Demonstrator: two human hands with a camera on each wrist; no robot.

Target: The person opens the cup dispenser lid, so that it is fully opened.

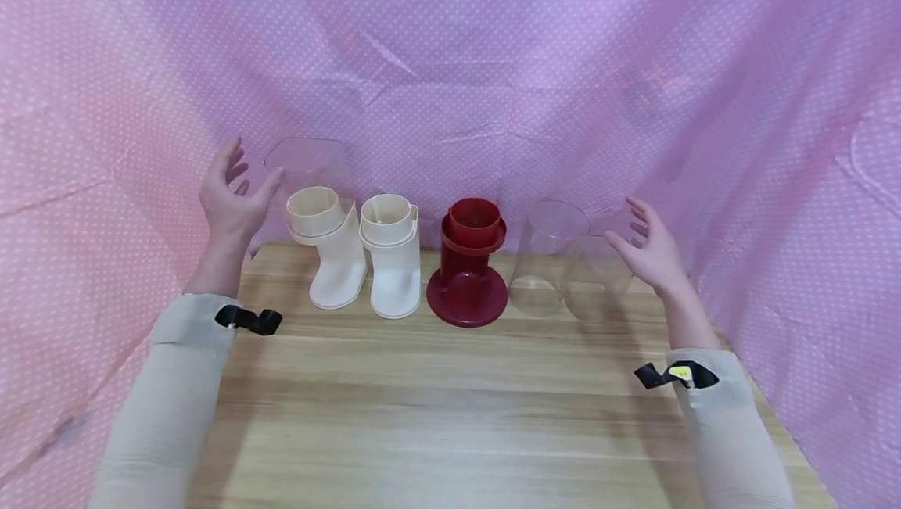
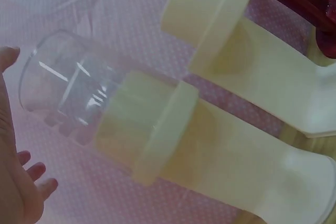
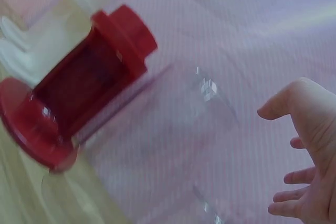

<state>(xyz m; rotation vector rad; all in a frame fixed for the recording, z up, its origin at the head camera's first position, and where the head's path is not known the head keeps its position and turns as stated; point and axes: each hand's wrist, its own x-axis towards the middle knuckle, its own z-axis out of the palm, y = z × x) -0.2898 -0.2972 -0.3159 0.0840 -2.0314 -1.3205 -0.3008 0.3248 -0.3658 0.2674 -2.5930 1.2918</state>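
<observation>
My left hand (image 1: pixel 235 200) hovers at the left with fingers loosely bent and thumb apart, holding nothing. Close beside it, a clear cylinder (image 2: pixel 63 85) sits over the round top of the leftmost cream plastic stand (image 1: pixel 338 267). A second cream stand (image 1: pixel 396 282), its round top uncovered, is just to the right. Further right is a dark red stand (image 1: pixel 468 294) with a disc-shaped base. Two clear cylinders (image 1: pixel 538 294) stand upright beyond the red one. Near the rightmost of them my right hand (image 1: pixel 651 251) is raised, fingers apart and without anything in them.
The stands and cylinders line the far edge of a wooden table (image 1: pixel 450 399). Pink cloth with white dots (image 1: pixel 450 40) hangs behind and along both sides. Black straps (image 1: pixel 249 320) sit on both sleeved wrists.
</observation>
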